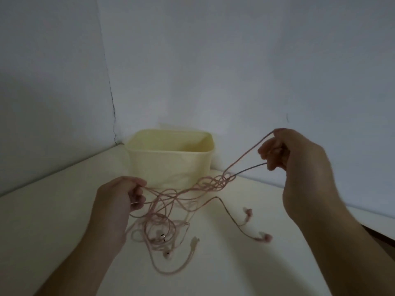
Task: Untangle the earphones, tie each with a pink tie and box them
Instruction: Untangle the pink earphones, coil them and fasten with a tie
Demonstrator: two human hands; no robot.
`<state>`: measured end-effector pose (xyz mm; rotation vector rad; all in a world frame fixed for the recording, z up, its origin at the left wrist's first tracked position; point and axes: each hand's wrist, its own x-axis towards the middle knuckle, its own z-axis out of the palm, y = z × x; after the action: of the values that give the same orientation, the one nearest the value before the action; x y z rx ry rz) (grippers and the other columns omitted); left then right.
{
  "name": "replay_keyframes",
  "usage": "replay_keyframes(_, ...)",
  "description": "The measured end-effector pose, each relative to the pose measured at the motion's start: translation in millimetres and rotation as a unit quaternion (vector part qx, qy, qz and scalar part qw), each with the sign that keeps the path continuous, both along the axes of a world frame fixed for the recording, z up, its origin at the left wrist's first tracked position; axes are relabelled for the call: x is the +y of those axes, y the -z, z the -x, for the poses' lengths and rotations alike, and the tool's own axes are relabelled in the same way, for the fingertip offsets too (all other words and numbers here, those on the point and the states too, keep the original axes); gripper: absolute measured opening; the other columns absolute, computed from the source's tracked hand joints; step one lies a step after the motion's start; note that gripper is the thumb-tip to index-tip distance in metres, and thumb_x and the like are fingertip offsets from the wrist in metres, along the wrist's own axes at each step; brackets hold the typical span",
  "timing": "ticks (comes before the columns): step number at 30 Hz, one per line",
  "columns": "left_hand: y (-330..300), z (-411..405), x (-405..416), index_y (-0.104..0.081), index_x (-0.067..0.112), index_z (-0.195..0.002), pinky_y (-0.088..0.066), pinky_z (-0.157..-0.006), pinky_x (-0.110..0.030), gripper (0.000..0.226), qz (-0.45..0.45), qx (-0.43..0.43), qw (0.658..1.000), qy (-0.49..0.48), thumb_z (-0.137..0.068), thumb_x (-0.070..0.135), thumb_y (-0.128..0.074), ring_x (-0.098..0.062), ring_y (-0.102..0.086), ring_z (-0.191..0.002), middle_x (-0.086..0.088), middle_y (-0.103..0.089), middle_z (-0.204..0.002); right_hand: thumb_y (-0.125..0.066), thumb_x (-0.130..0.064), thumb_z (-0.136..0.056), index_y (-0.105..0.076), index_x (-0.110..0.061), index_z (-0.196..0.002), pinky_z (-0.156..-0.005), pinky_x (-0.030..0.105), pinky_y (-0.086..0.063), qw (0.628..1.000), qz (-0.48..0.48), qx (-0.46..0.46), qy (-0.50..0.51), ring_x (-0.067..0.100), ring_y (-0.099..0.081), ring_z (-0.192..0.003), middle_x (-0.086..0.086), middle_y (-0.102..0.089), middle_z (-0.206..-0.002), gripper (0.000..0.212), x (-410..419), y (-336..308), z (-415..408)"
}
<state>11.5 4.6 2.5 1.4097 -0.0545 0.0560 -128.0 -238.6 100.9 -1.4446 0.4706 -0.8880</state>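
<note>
Across the lower centre of the frame, you are stretching the tangled earphones (171,201) between both hands: your left hand (119,201) is pinching strands low, your right hand (299,165) is gripping a loop higher. These cords are probably light, limp and snag-prone, so hold near the knot (215,181); the box (171,157) is standing just behind.

Smooth matt plastic box (171,161), thin pink rubbery earphone cords (171,197).
</note>
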Motion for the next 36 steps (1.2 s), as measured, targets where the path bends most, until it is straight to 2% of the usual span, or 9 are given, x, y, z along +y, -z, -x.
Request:
replay_keyframes(4,-1,15,-9,-0.076,0.028,-0.085,-0.045,-0.076,-0.033,0.028,-0.173,-0.068,0.983,-0.005,-0.068,0.025,-0.054,-0.017,-0.065,-0.094,-0.004,-0.073,-0.099,-0.056,-0.006,-0.091,-0.066,-0.004,-0.068,-0.058,0.038,-0.053,0.993,-0.029,0.024,-0.112,0.024,-0.035,-0.048,0.008,-0.031,-0.052,0.025,12,1,1)
replay_keyframes(8,-4,45,-16,-0.071,0.038,-0.106,-0.046,-0.085,-0.018,0.038,-0.221,-0.225,0.943,0.109,-0.07,0.034,-0.059,0.0,-0.061,-0.11,0.021,-0.067,-0.116,-0.057,-0.008,-0.094,-0.066,-0.004,-0.08,-0.046,0.026,-0.029,0.971,-0.005,0.082,-0.223,0.019,-0.022,-0.049,0.0,-0.024,-0.057,0.017,29,10,-6)
replay_keyframes(14,21,53,-31,-0.054,0.053,-0.124,-0.046,-0.086,-0.014,0.044,-0.469,-0.324,0.792,0.221,-0.084,0.064,-0.066,0.009,-0.056,-0.11,0.04,-0.047,-0.128,-0.064,-0.034,-0.087,-0.071,-0.014,-0.076,-0.046,0.025,-0.023,0.949,0.018,0.051,-0.312,0.013,-0.027,-0.047,-0.005,-0.034,-0.057,0.025,31,18,-14)
replay_keyframes(17,26,39,-30,-0.067,0.039,-0.094,-0.055,-0.071,-0.024,0.003,-0.397,-0.298,0.855,0.151,-0.092,0.038,-0.065,0.004,-0.066,-0.081,0.027,-0.065,-0.095,-0.06,-0.032,-0.085,-0.068,-0.02,-0.065,-0.043,0.021,-0.023,0.977,-0.015,-0.03,-0.209,0.01,-0.026,-0.044,-0.006,-0.034,-0.054,0.025,19,11,-10)
replay_keyframes(19,22,33,-26,-0.07,0.035,-0.084,-0.05,-0.068,-0.016,0.014,-0.335,-0.235,0.907,0.102,-0.095,0.026,-0.071,0.005,-0.068,-0.078,0.024,-0.072,-0.082,-0.056,-0.013,-0.083,-0.063,-0.012,-0.059,-0.047,0.024,-0.019,0.996,0.003,-0.055,-0.077,0.016,-0.022,-0.045,-0.003,-0.03,-0.05,0.025,10,8,-3)
replay_keyframes(23,2,36,-24,-0.076,0.022,-0.081,-0.053,-0.067,-0.027,0.02,-0.104,-0.13,0.979,0.119,-0.096,0.011,-0.069,-0.019,-0.073,-0.071,-0.006,-0.076,-0.076,-0.061,-0.015,-0.088,-0.071,-0.013,-0.08,-0.055,0.03,-0.039,0.95,0.266,0.143,0.073,0.019,-0.054,-0.057,-0.006,-0.061,-0.059,0.013,4,6,5)
replay_keyframes(27,-2,43,-23,-0.074,0.014,-0.082,-0.041,-0.05,-0.035,0.016,-0.046,-0.127,0.981,0.142,-0.097,0.01,-0.068,-0.025,-0.052,-0.051,-0.011,-0.065,-0.067,-0.063,-0.03,-0.087,-0.058,-0.023,-0.127,-0.084,0.038,-0.054,0.842,0.372,0.39,-0.022,0.023,-0.065,-0.102,0.003,-0.067,-0.116,0.041,19,15,0)
replay_keyframes(30,0,47,-26,-0.077,0.021,-0.083,-0.043,-0.057,-0.033,0.013,-0.074,-0.158,0.972,0.154,-0.093,0.014,-0.074,-0.014,-0.056,-0.056,0.001,-0.071,-0.069,-0.067,-0.038,-0.089,-0.035,-0.031,-0.158,-0.111,0.036,-0.043,0.814,0.44,0.361,-0.121,0.02,-0.042,-0.142,-0.004,-0.038,-0.156,0.076,38,19,-1)
replay_keyframes(36,-3,51,-26,-0.076,0.026,-0.095,-0.057,-0.065,-0.04,0.029,-0.016,-0.138,0.973,0.185,-0.081,0.002,-0.084,-0.029,-0.073,-0.08,-0.008,-0.077,-0.087,-0.072,-0.039,-0.097,-0.045,-0.046,-0.141,-0.085,0.024,-0.057,0.808,0.439,0.27,-0.284,0.001,-0.068,-0.095,-0.017,-0.07,-0.113,0.052,72,33,-5)
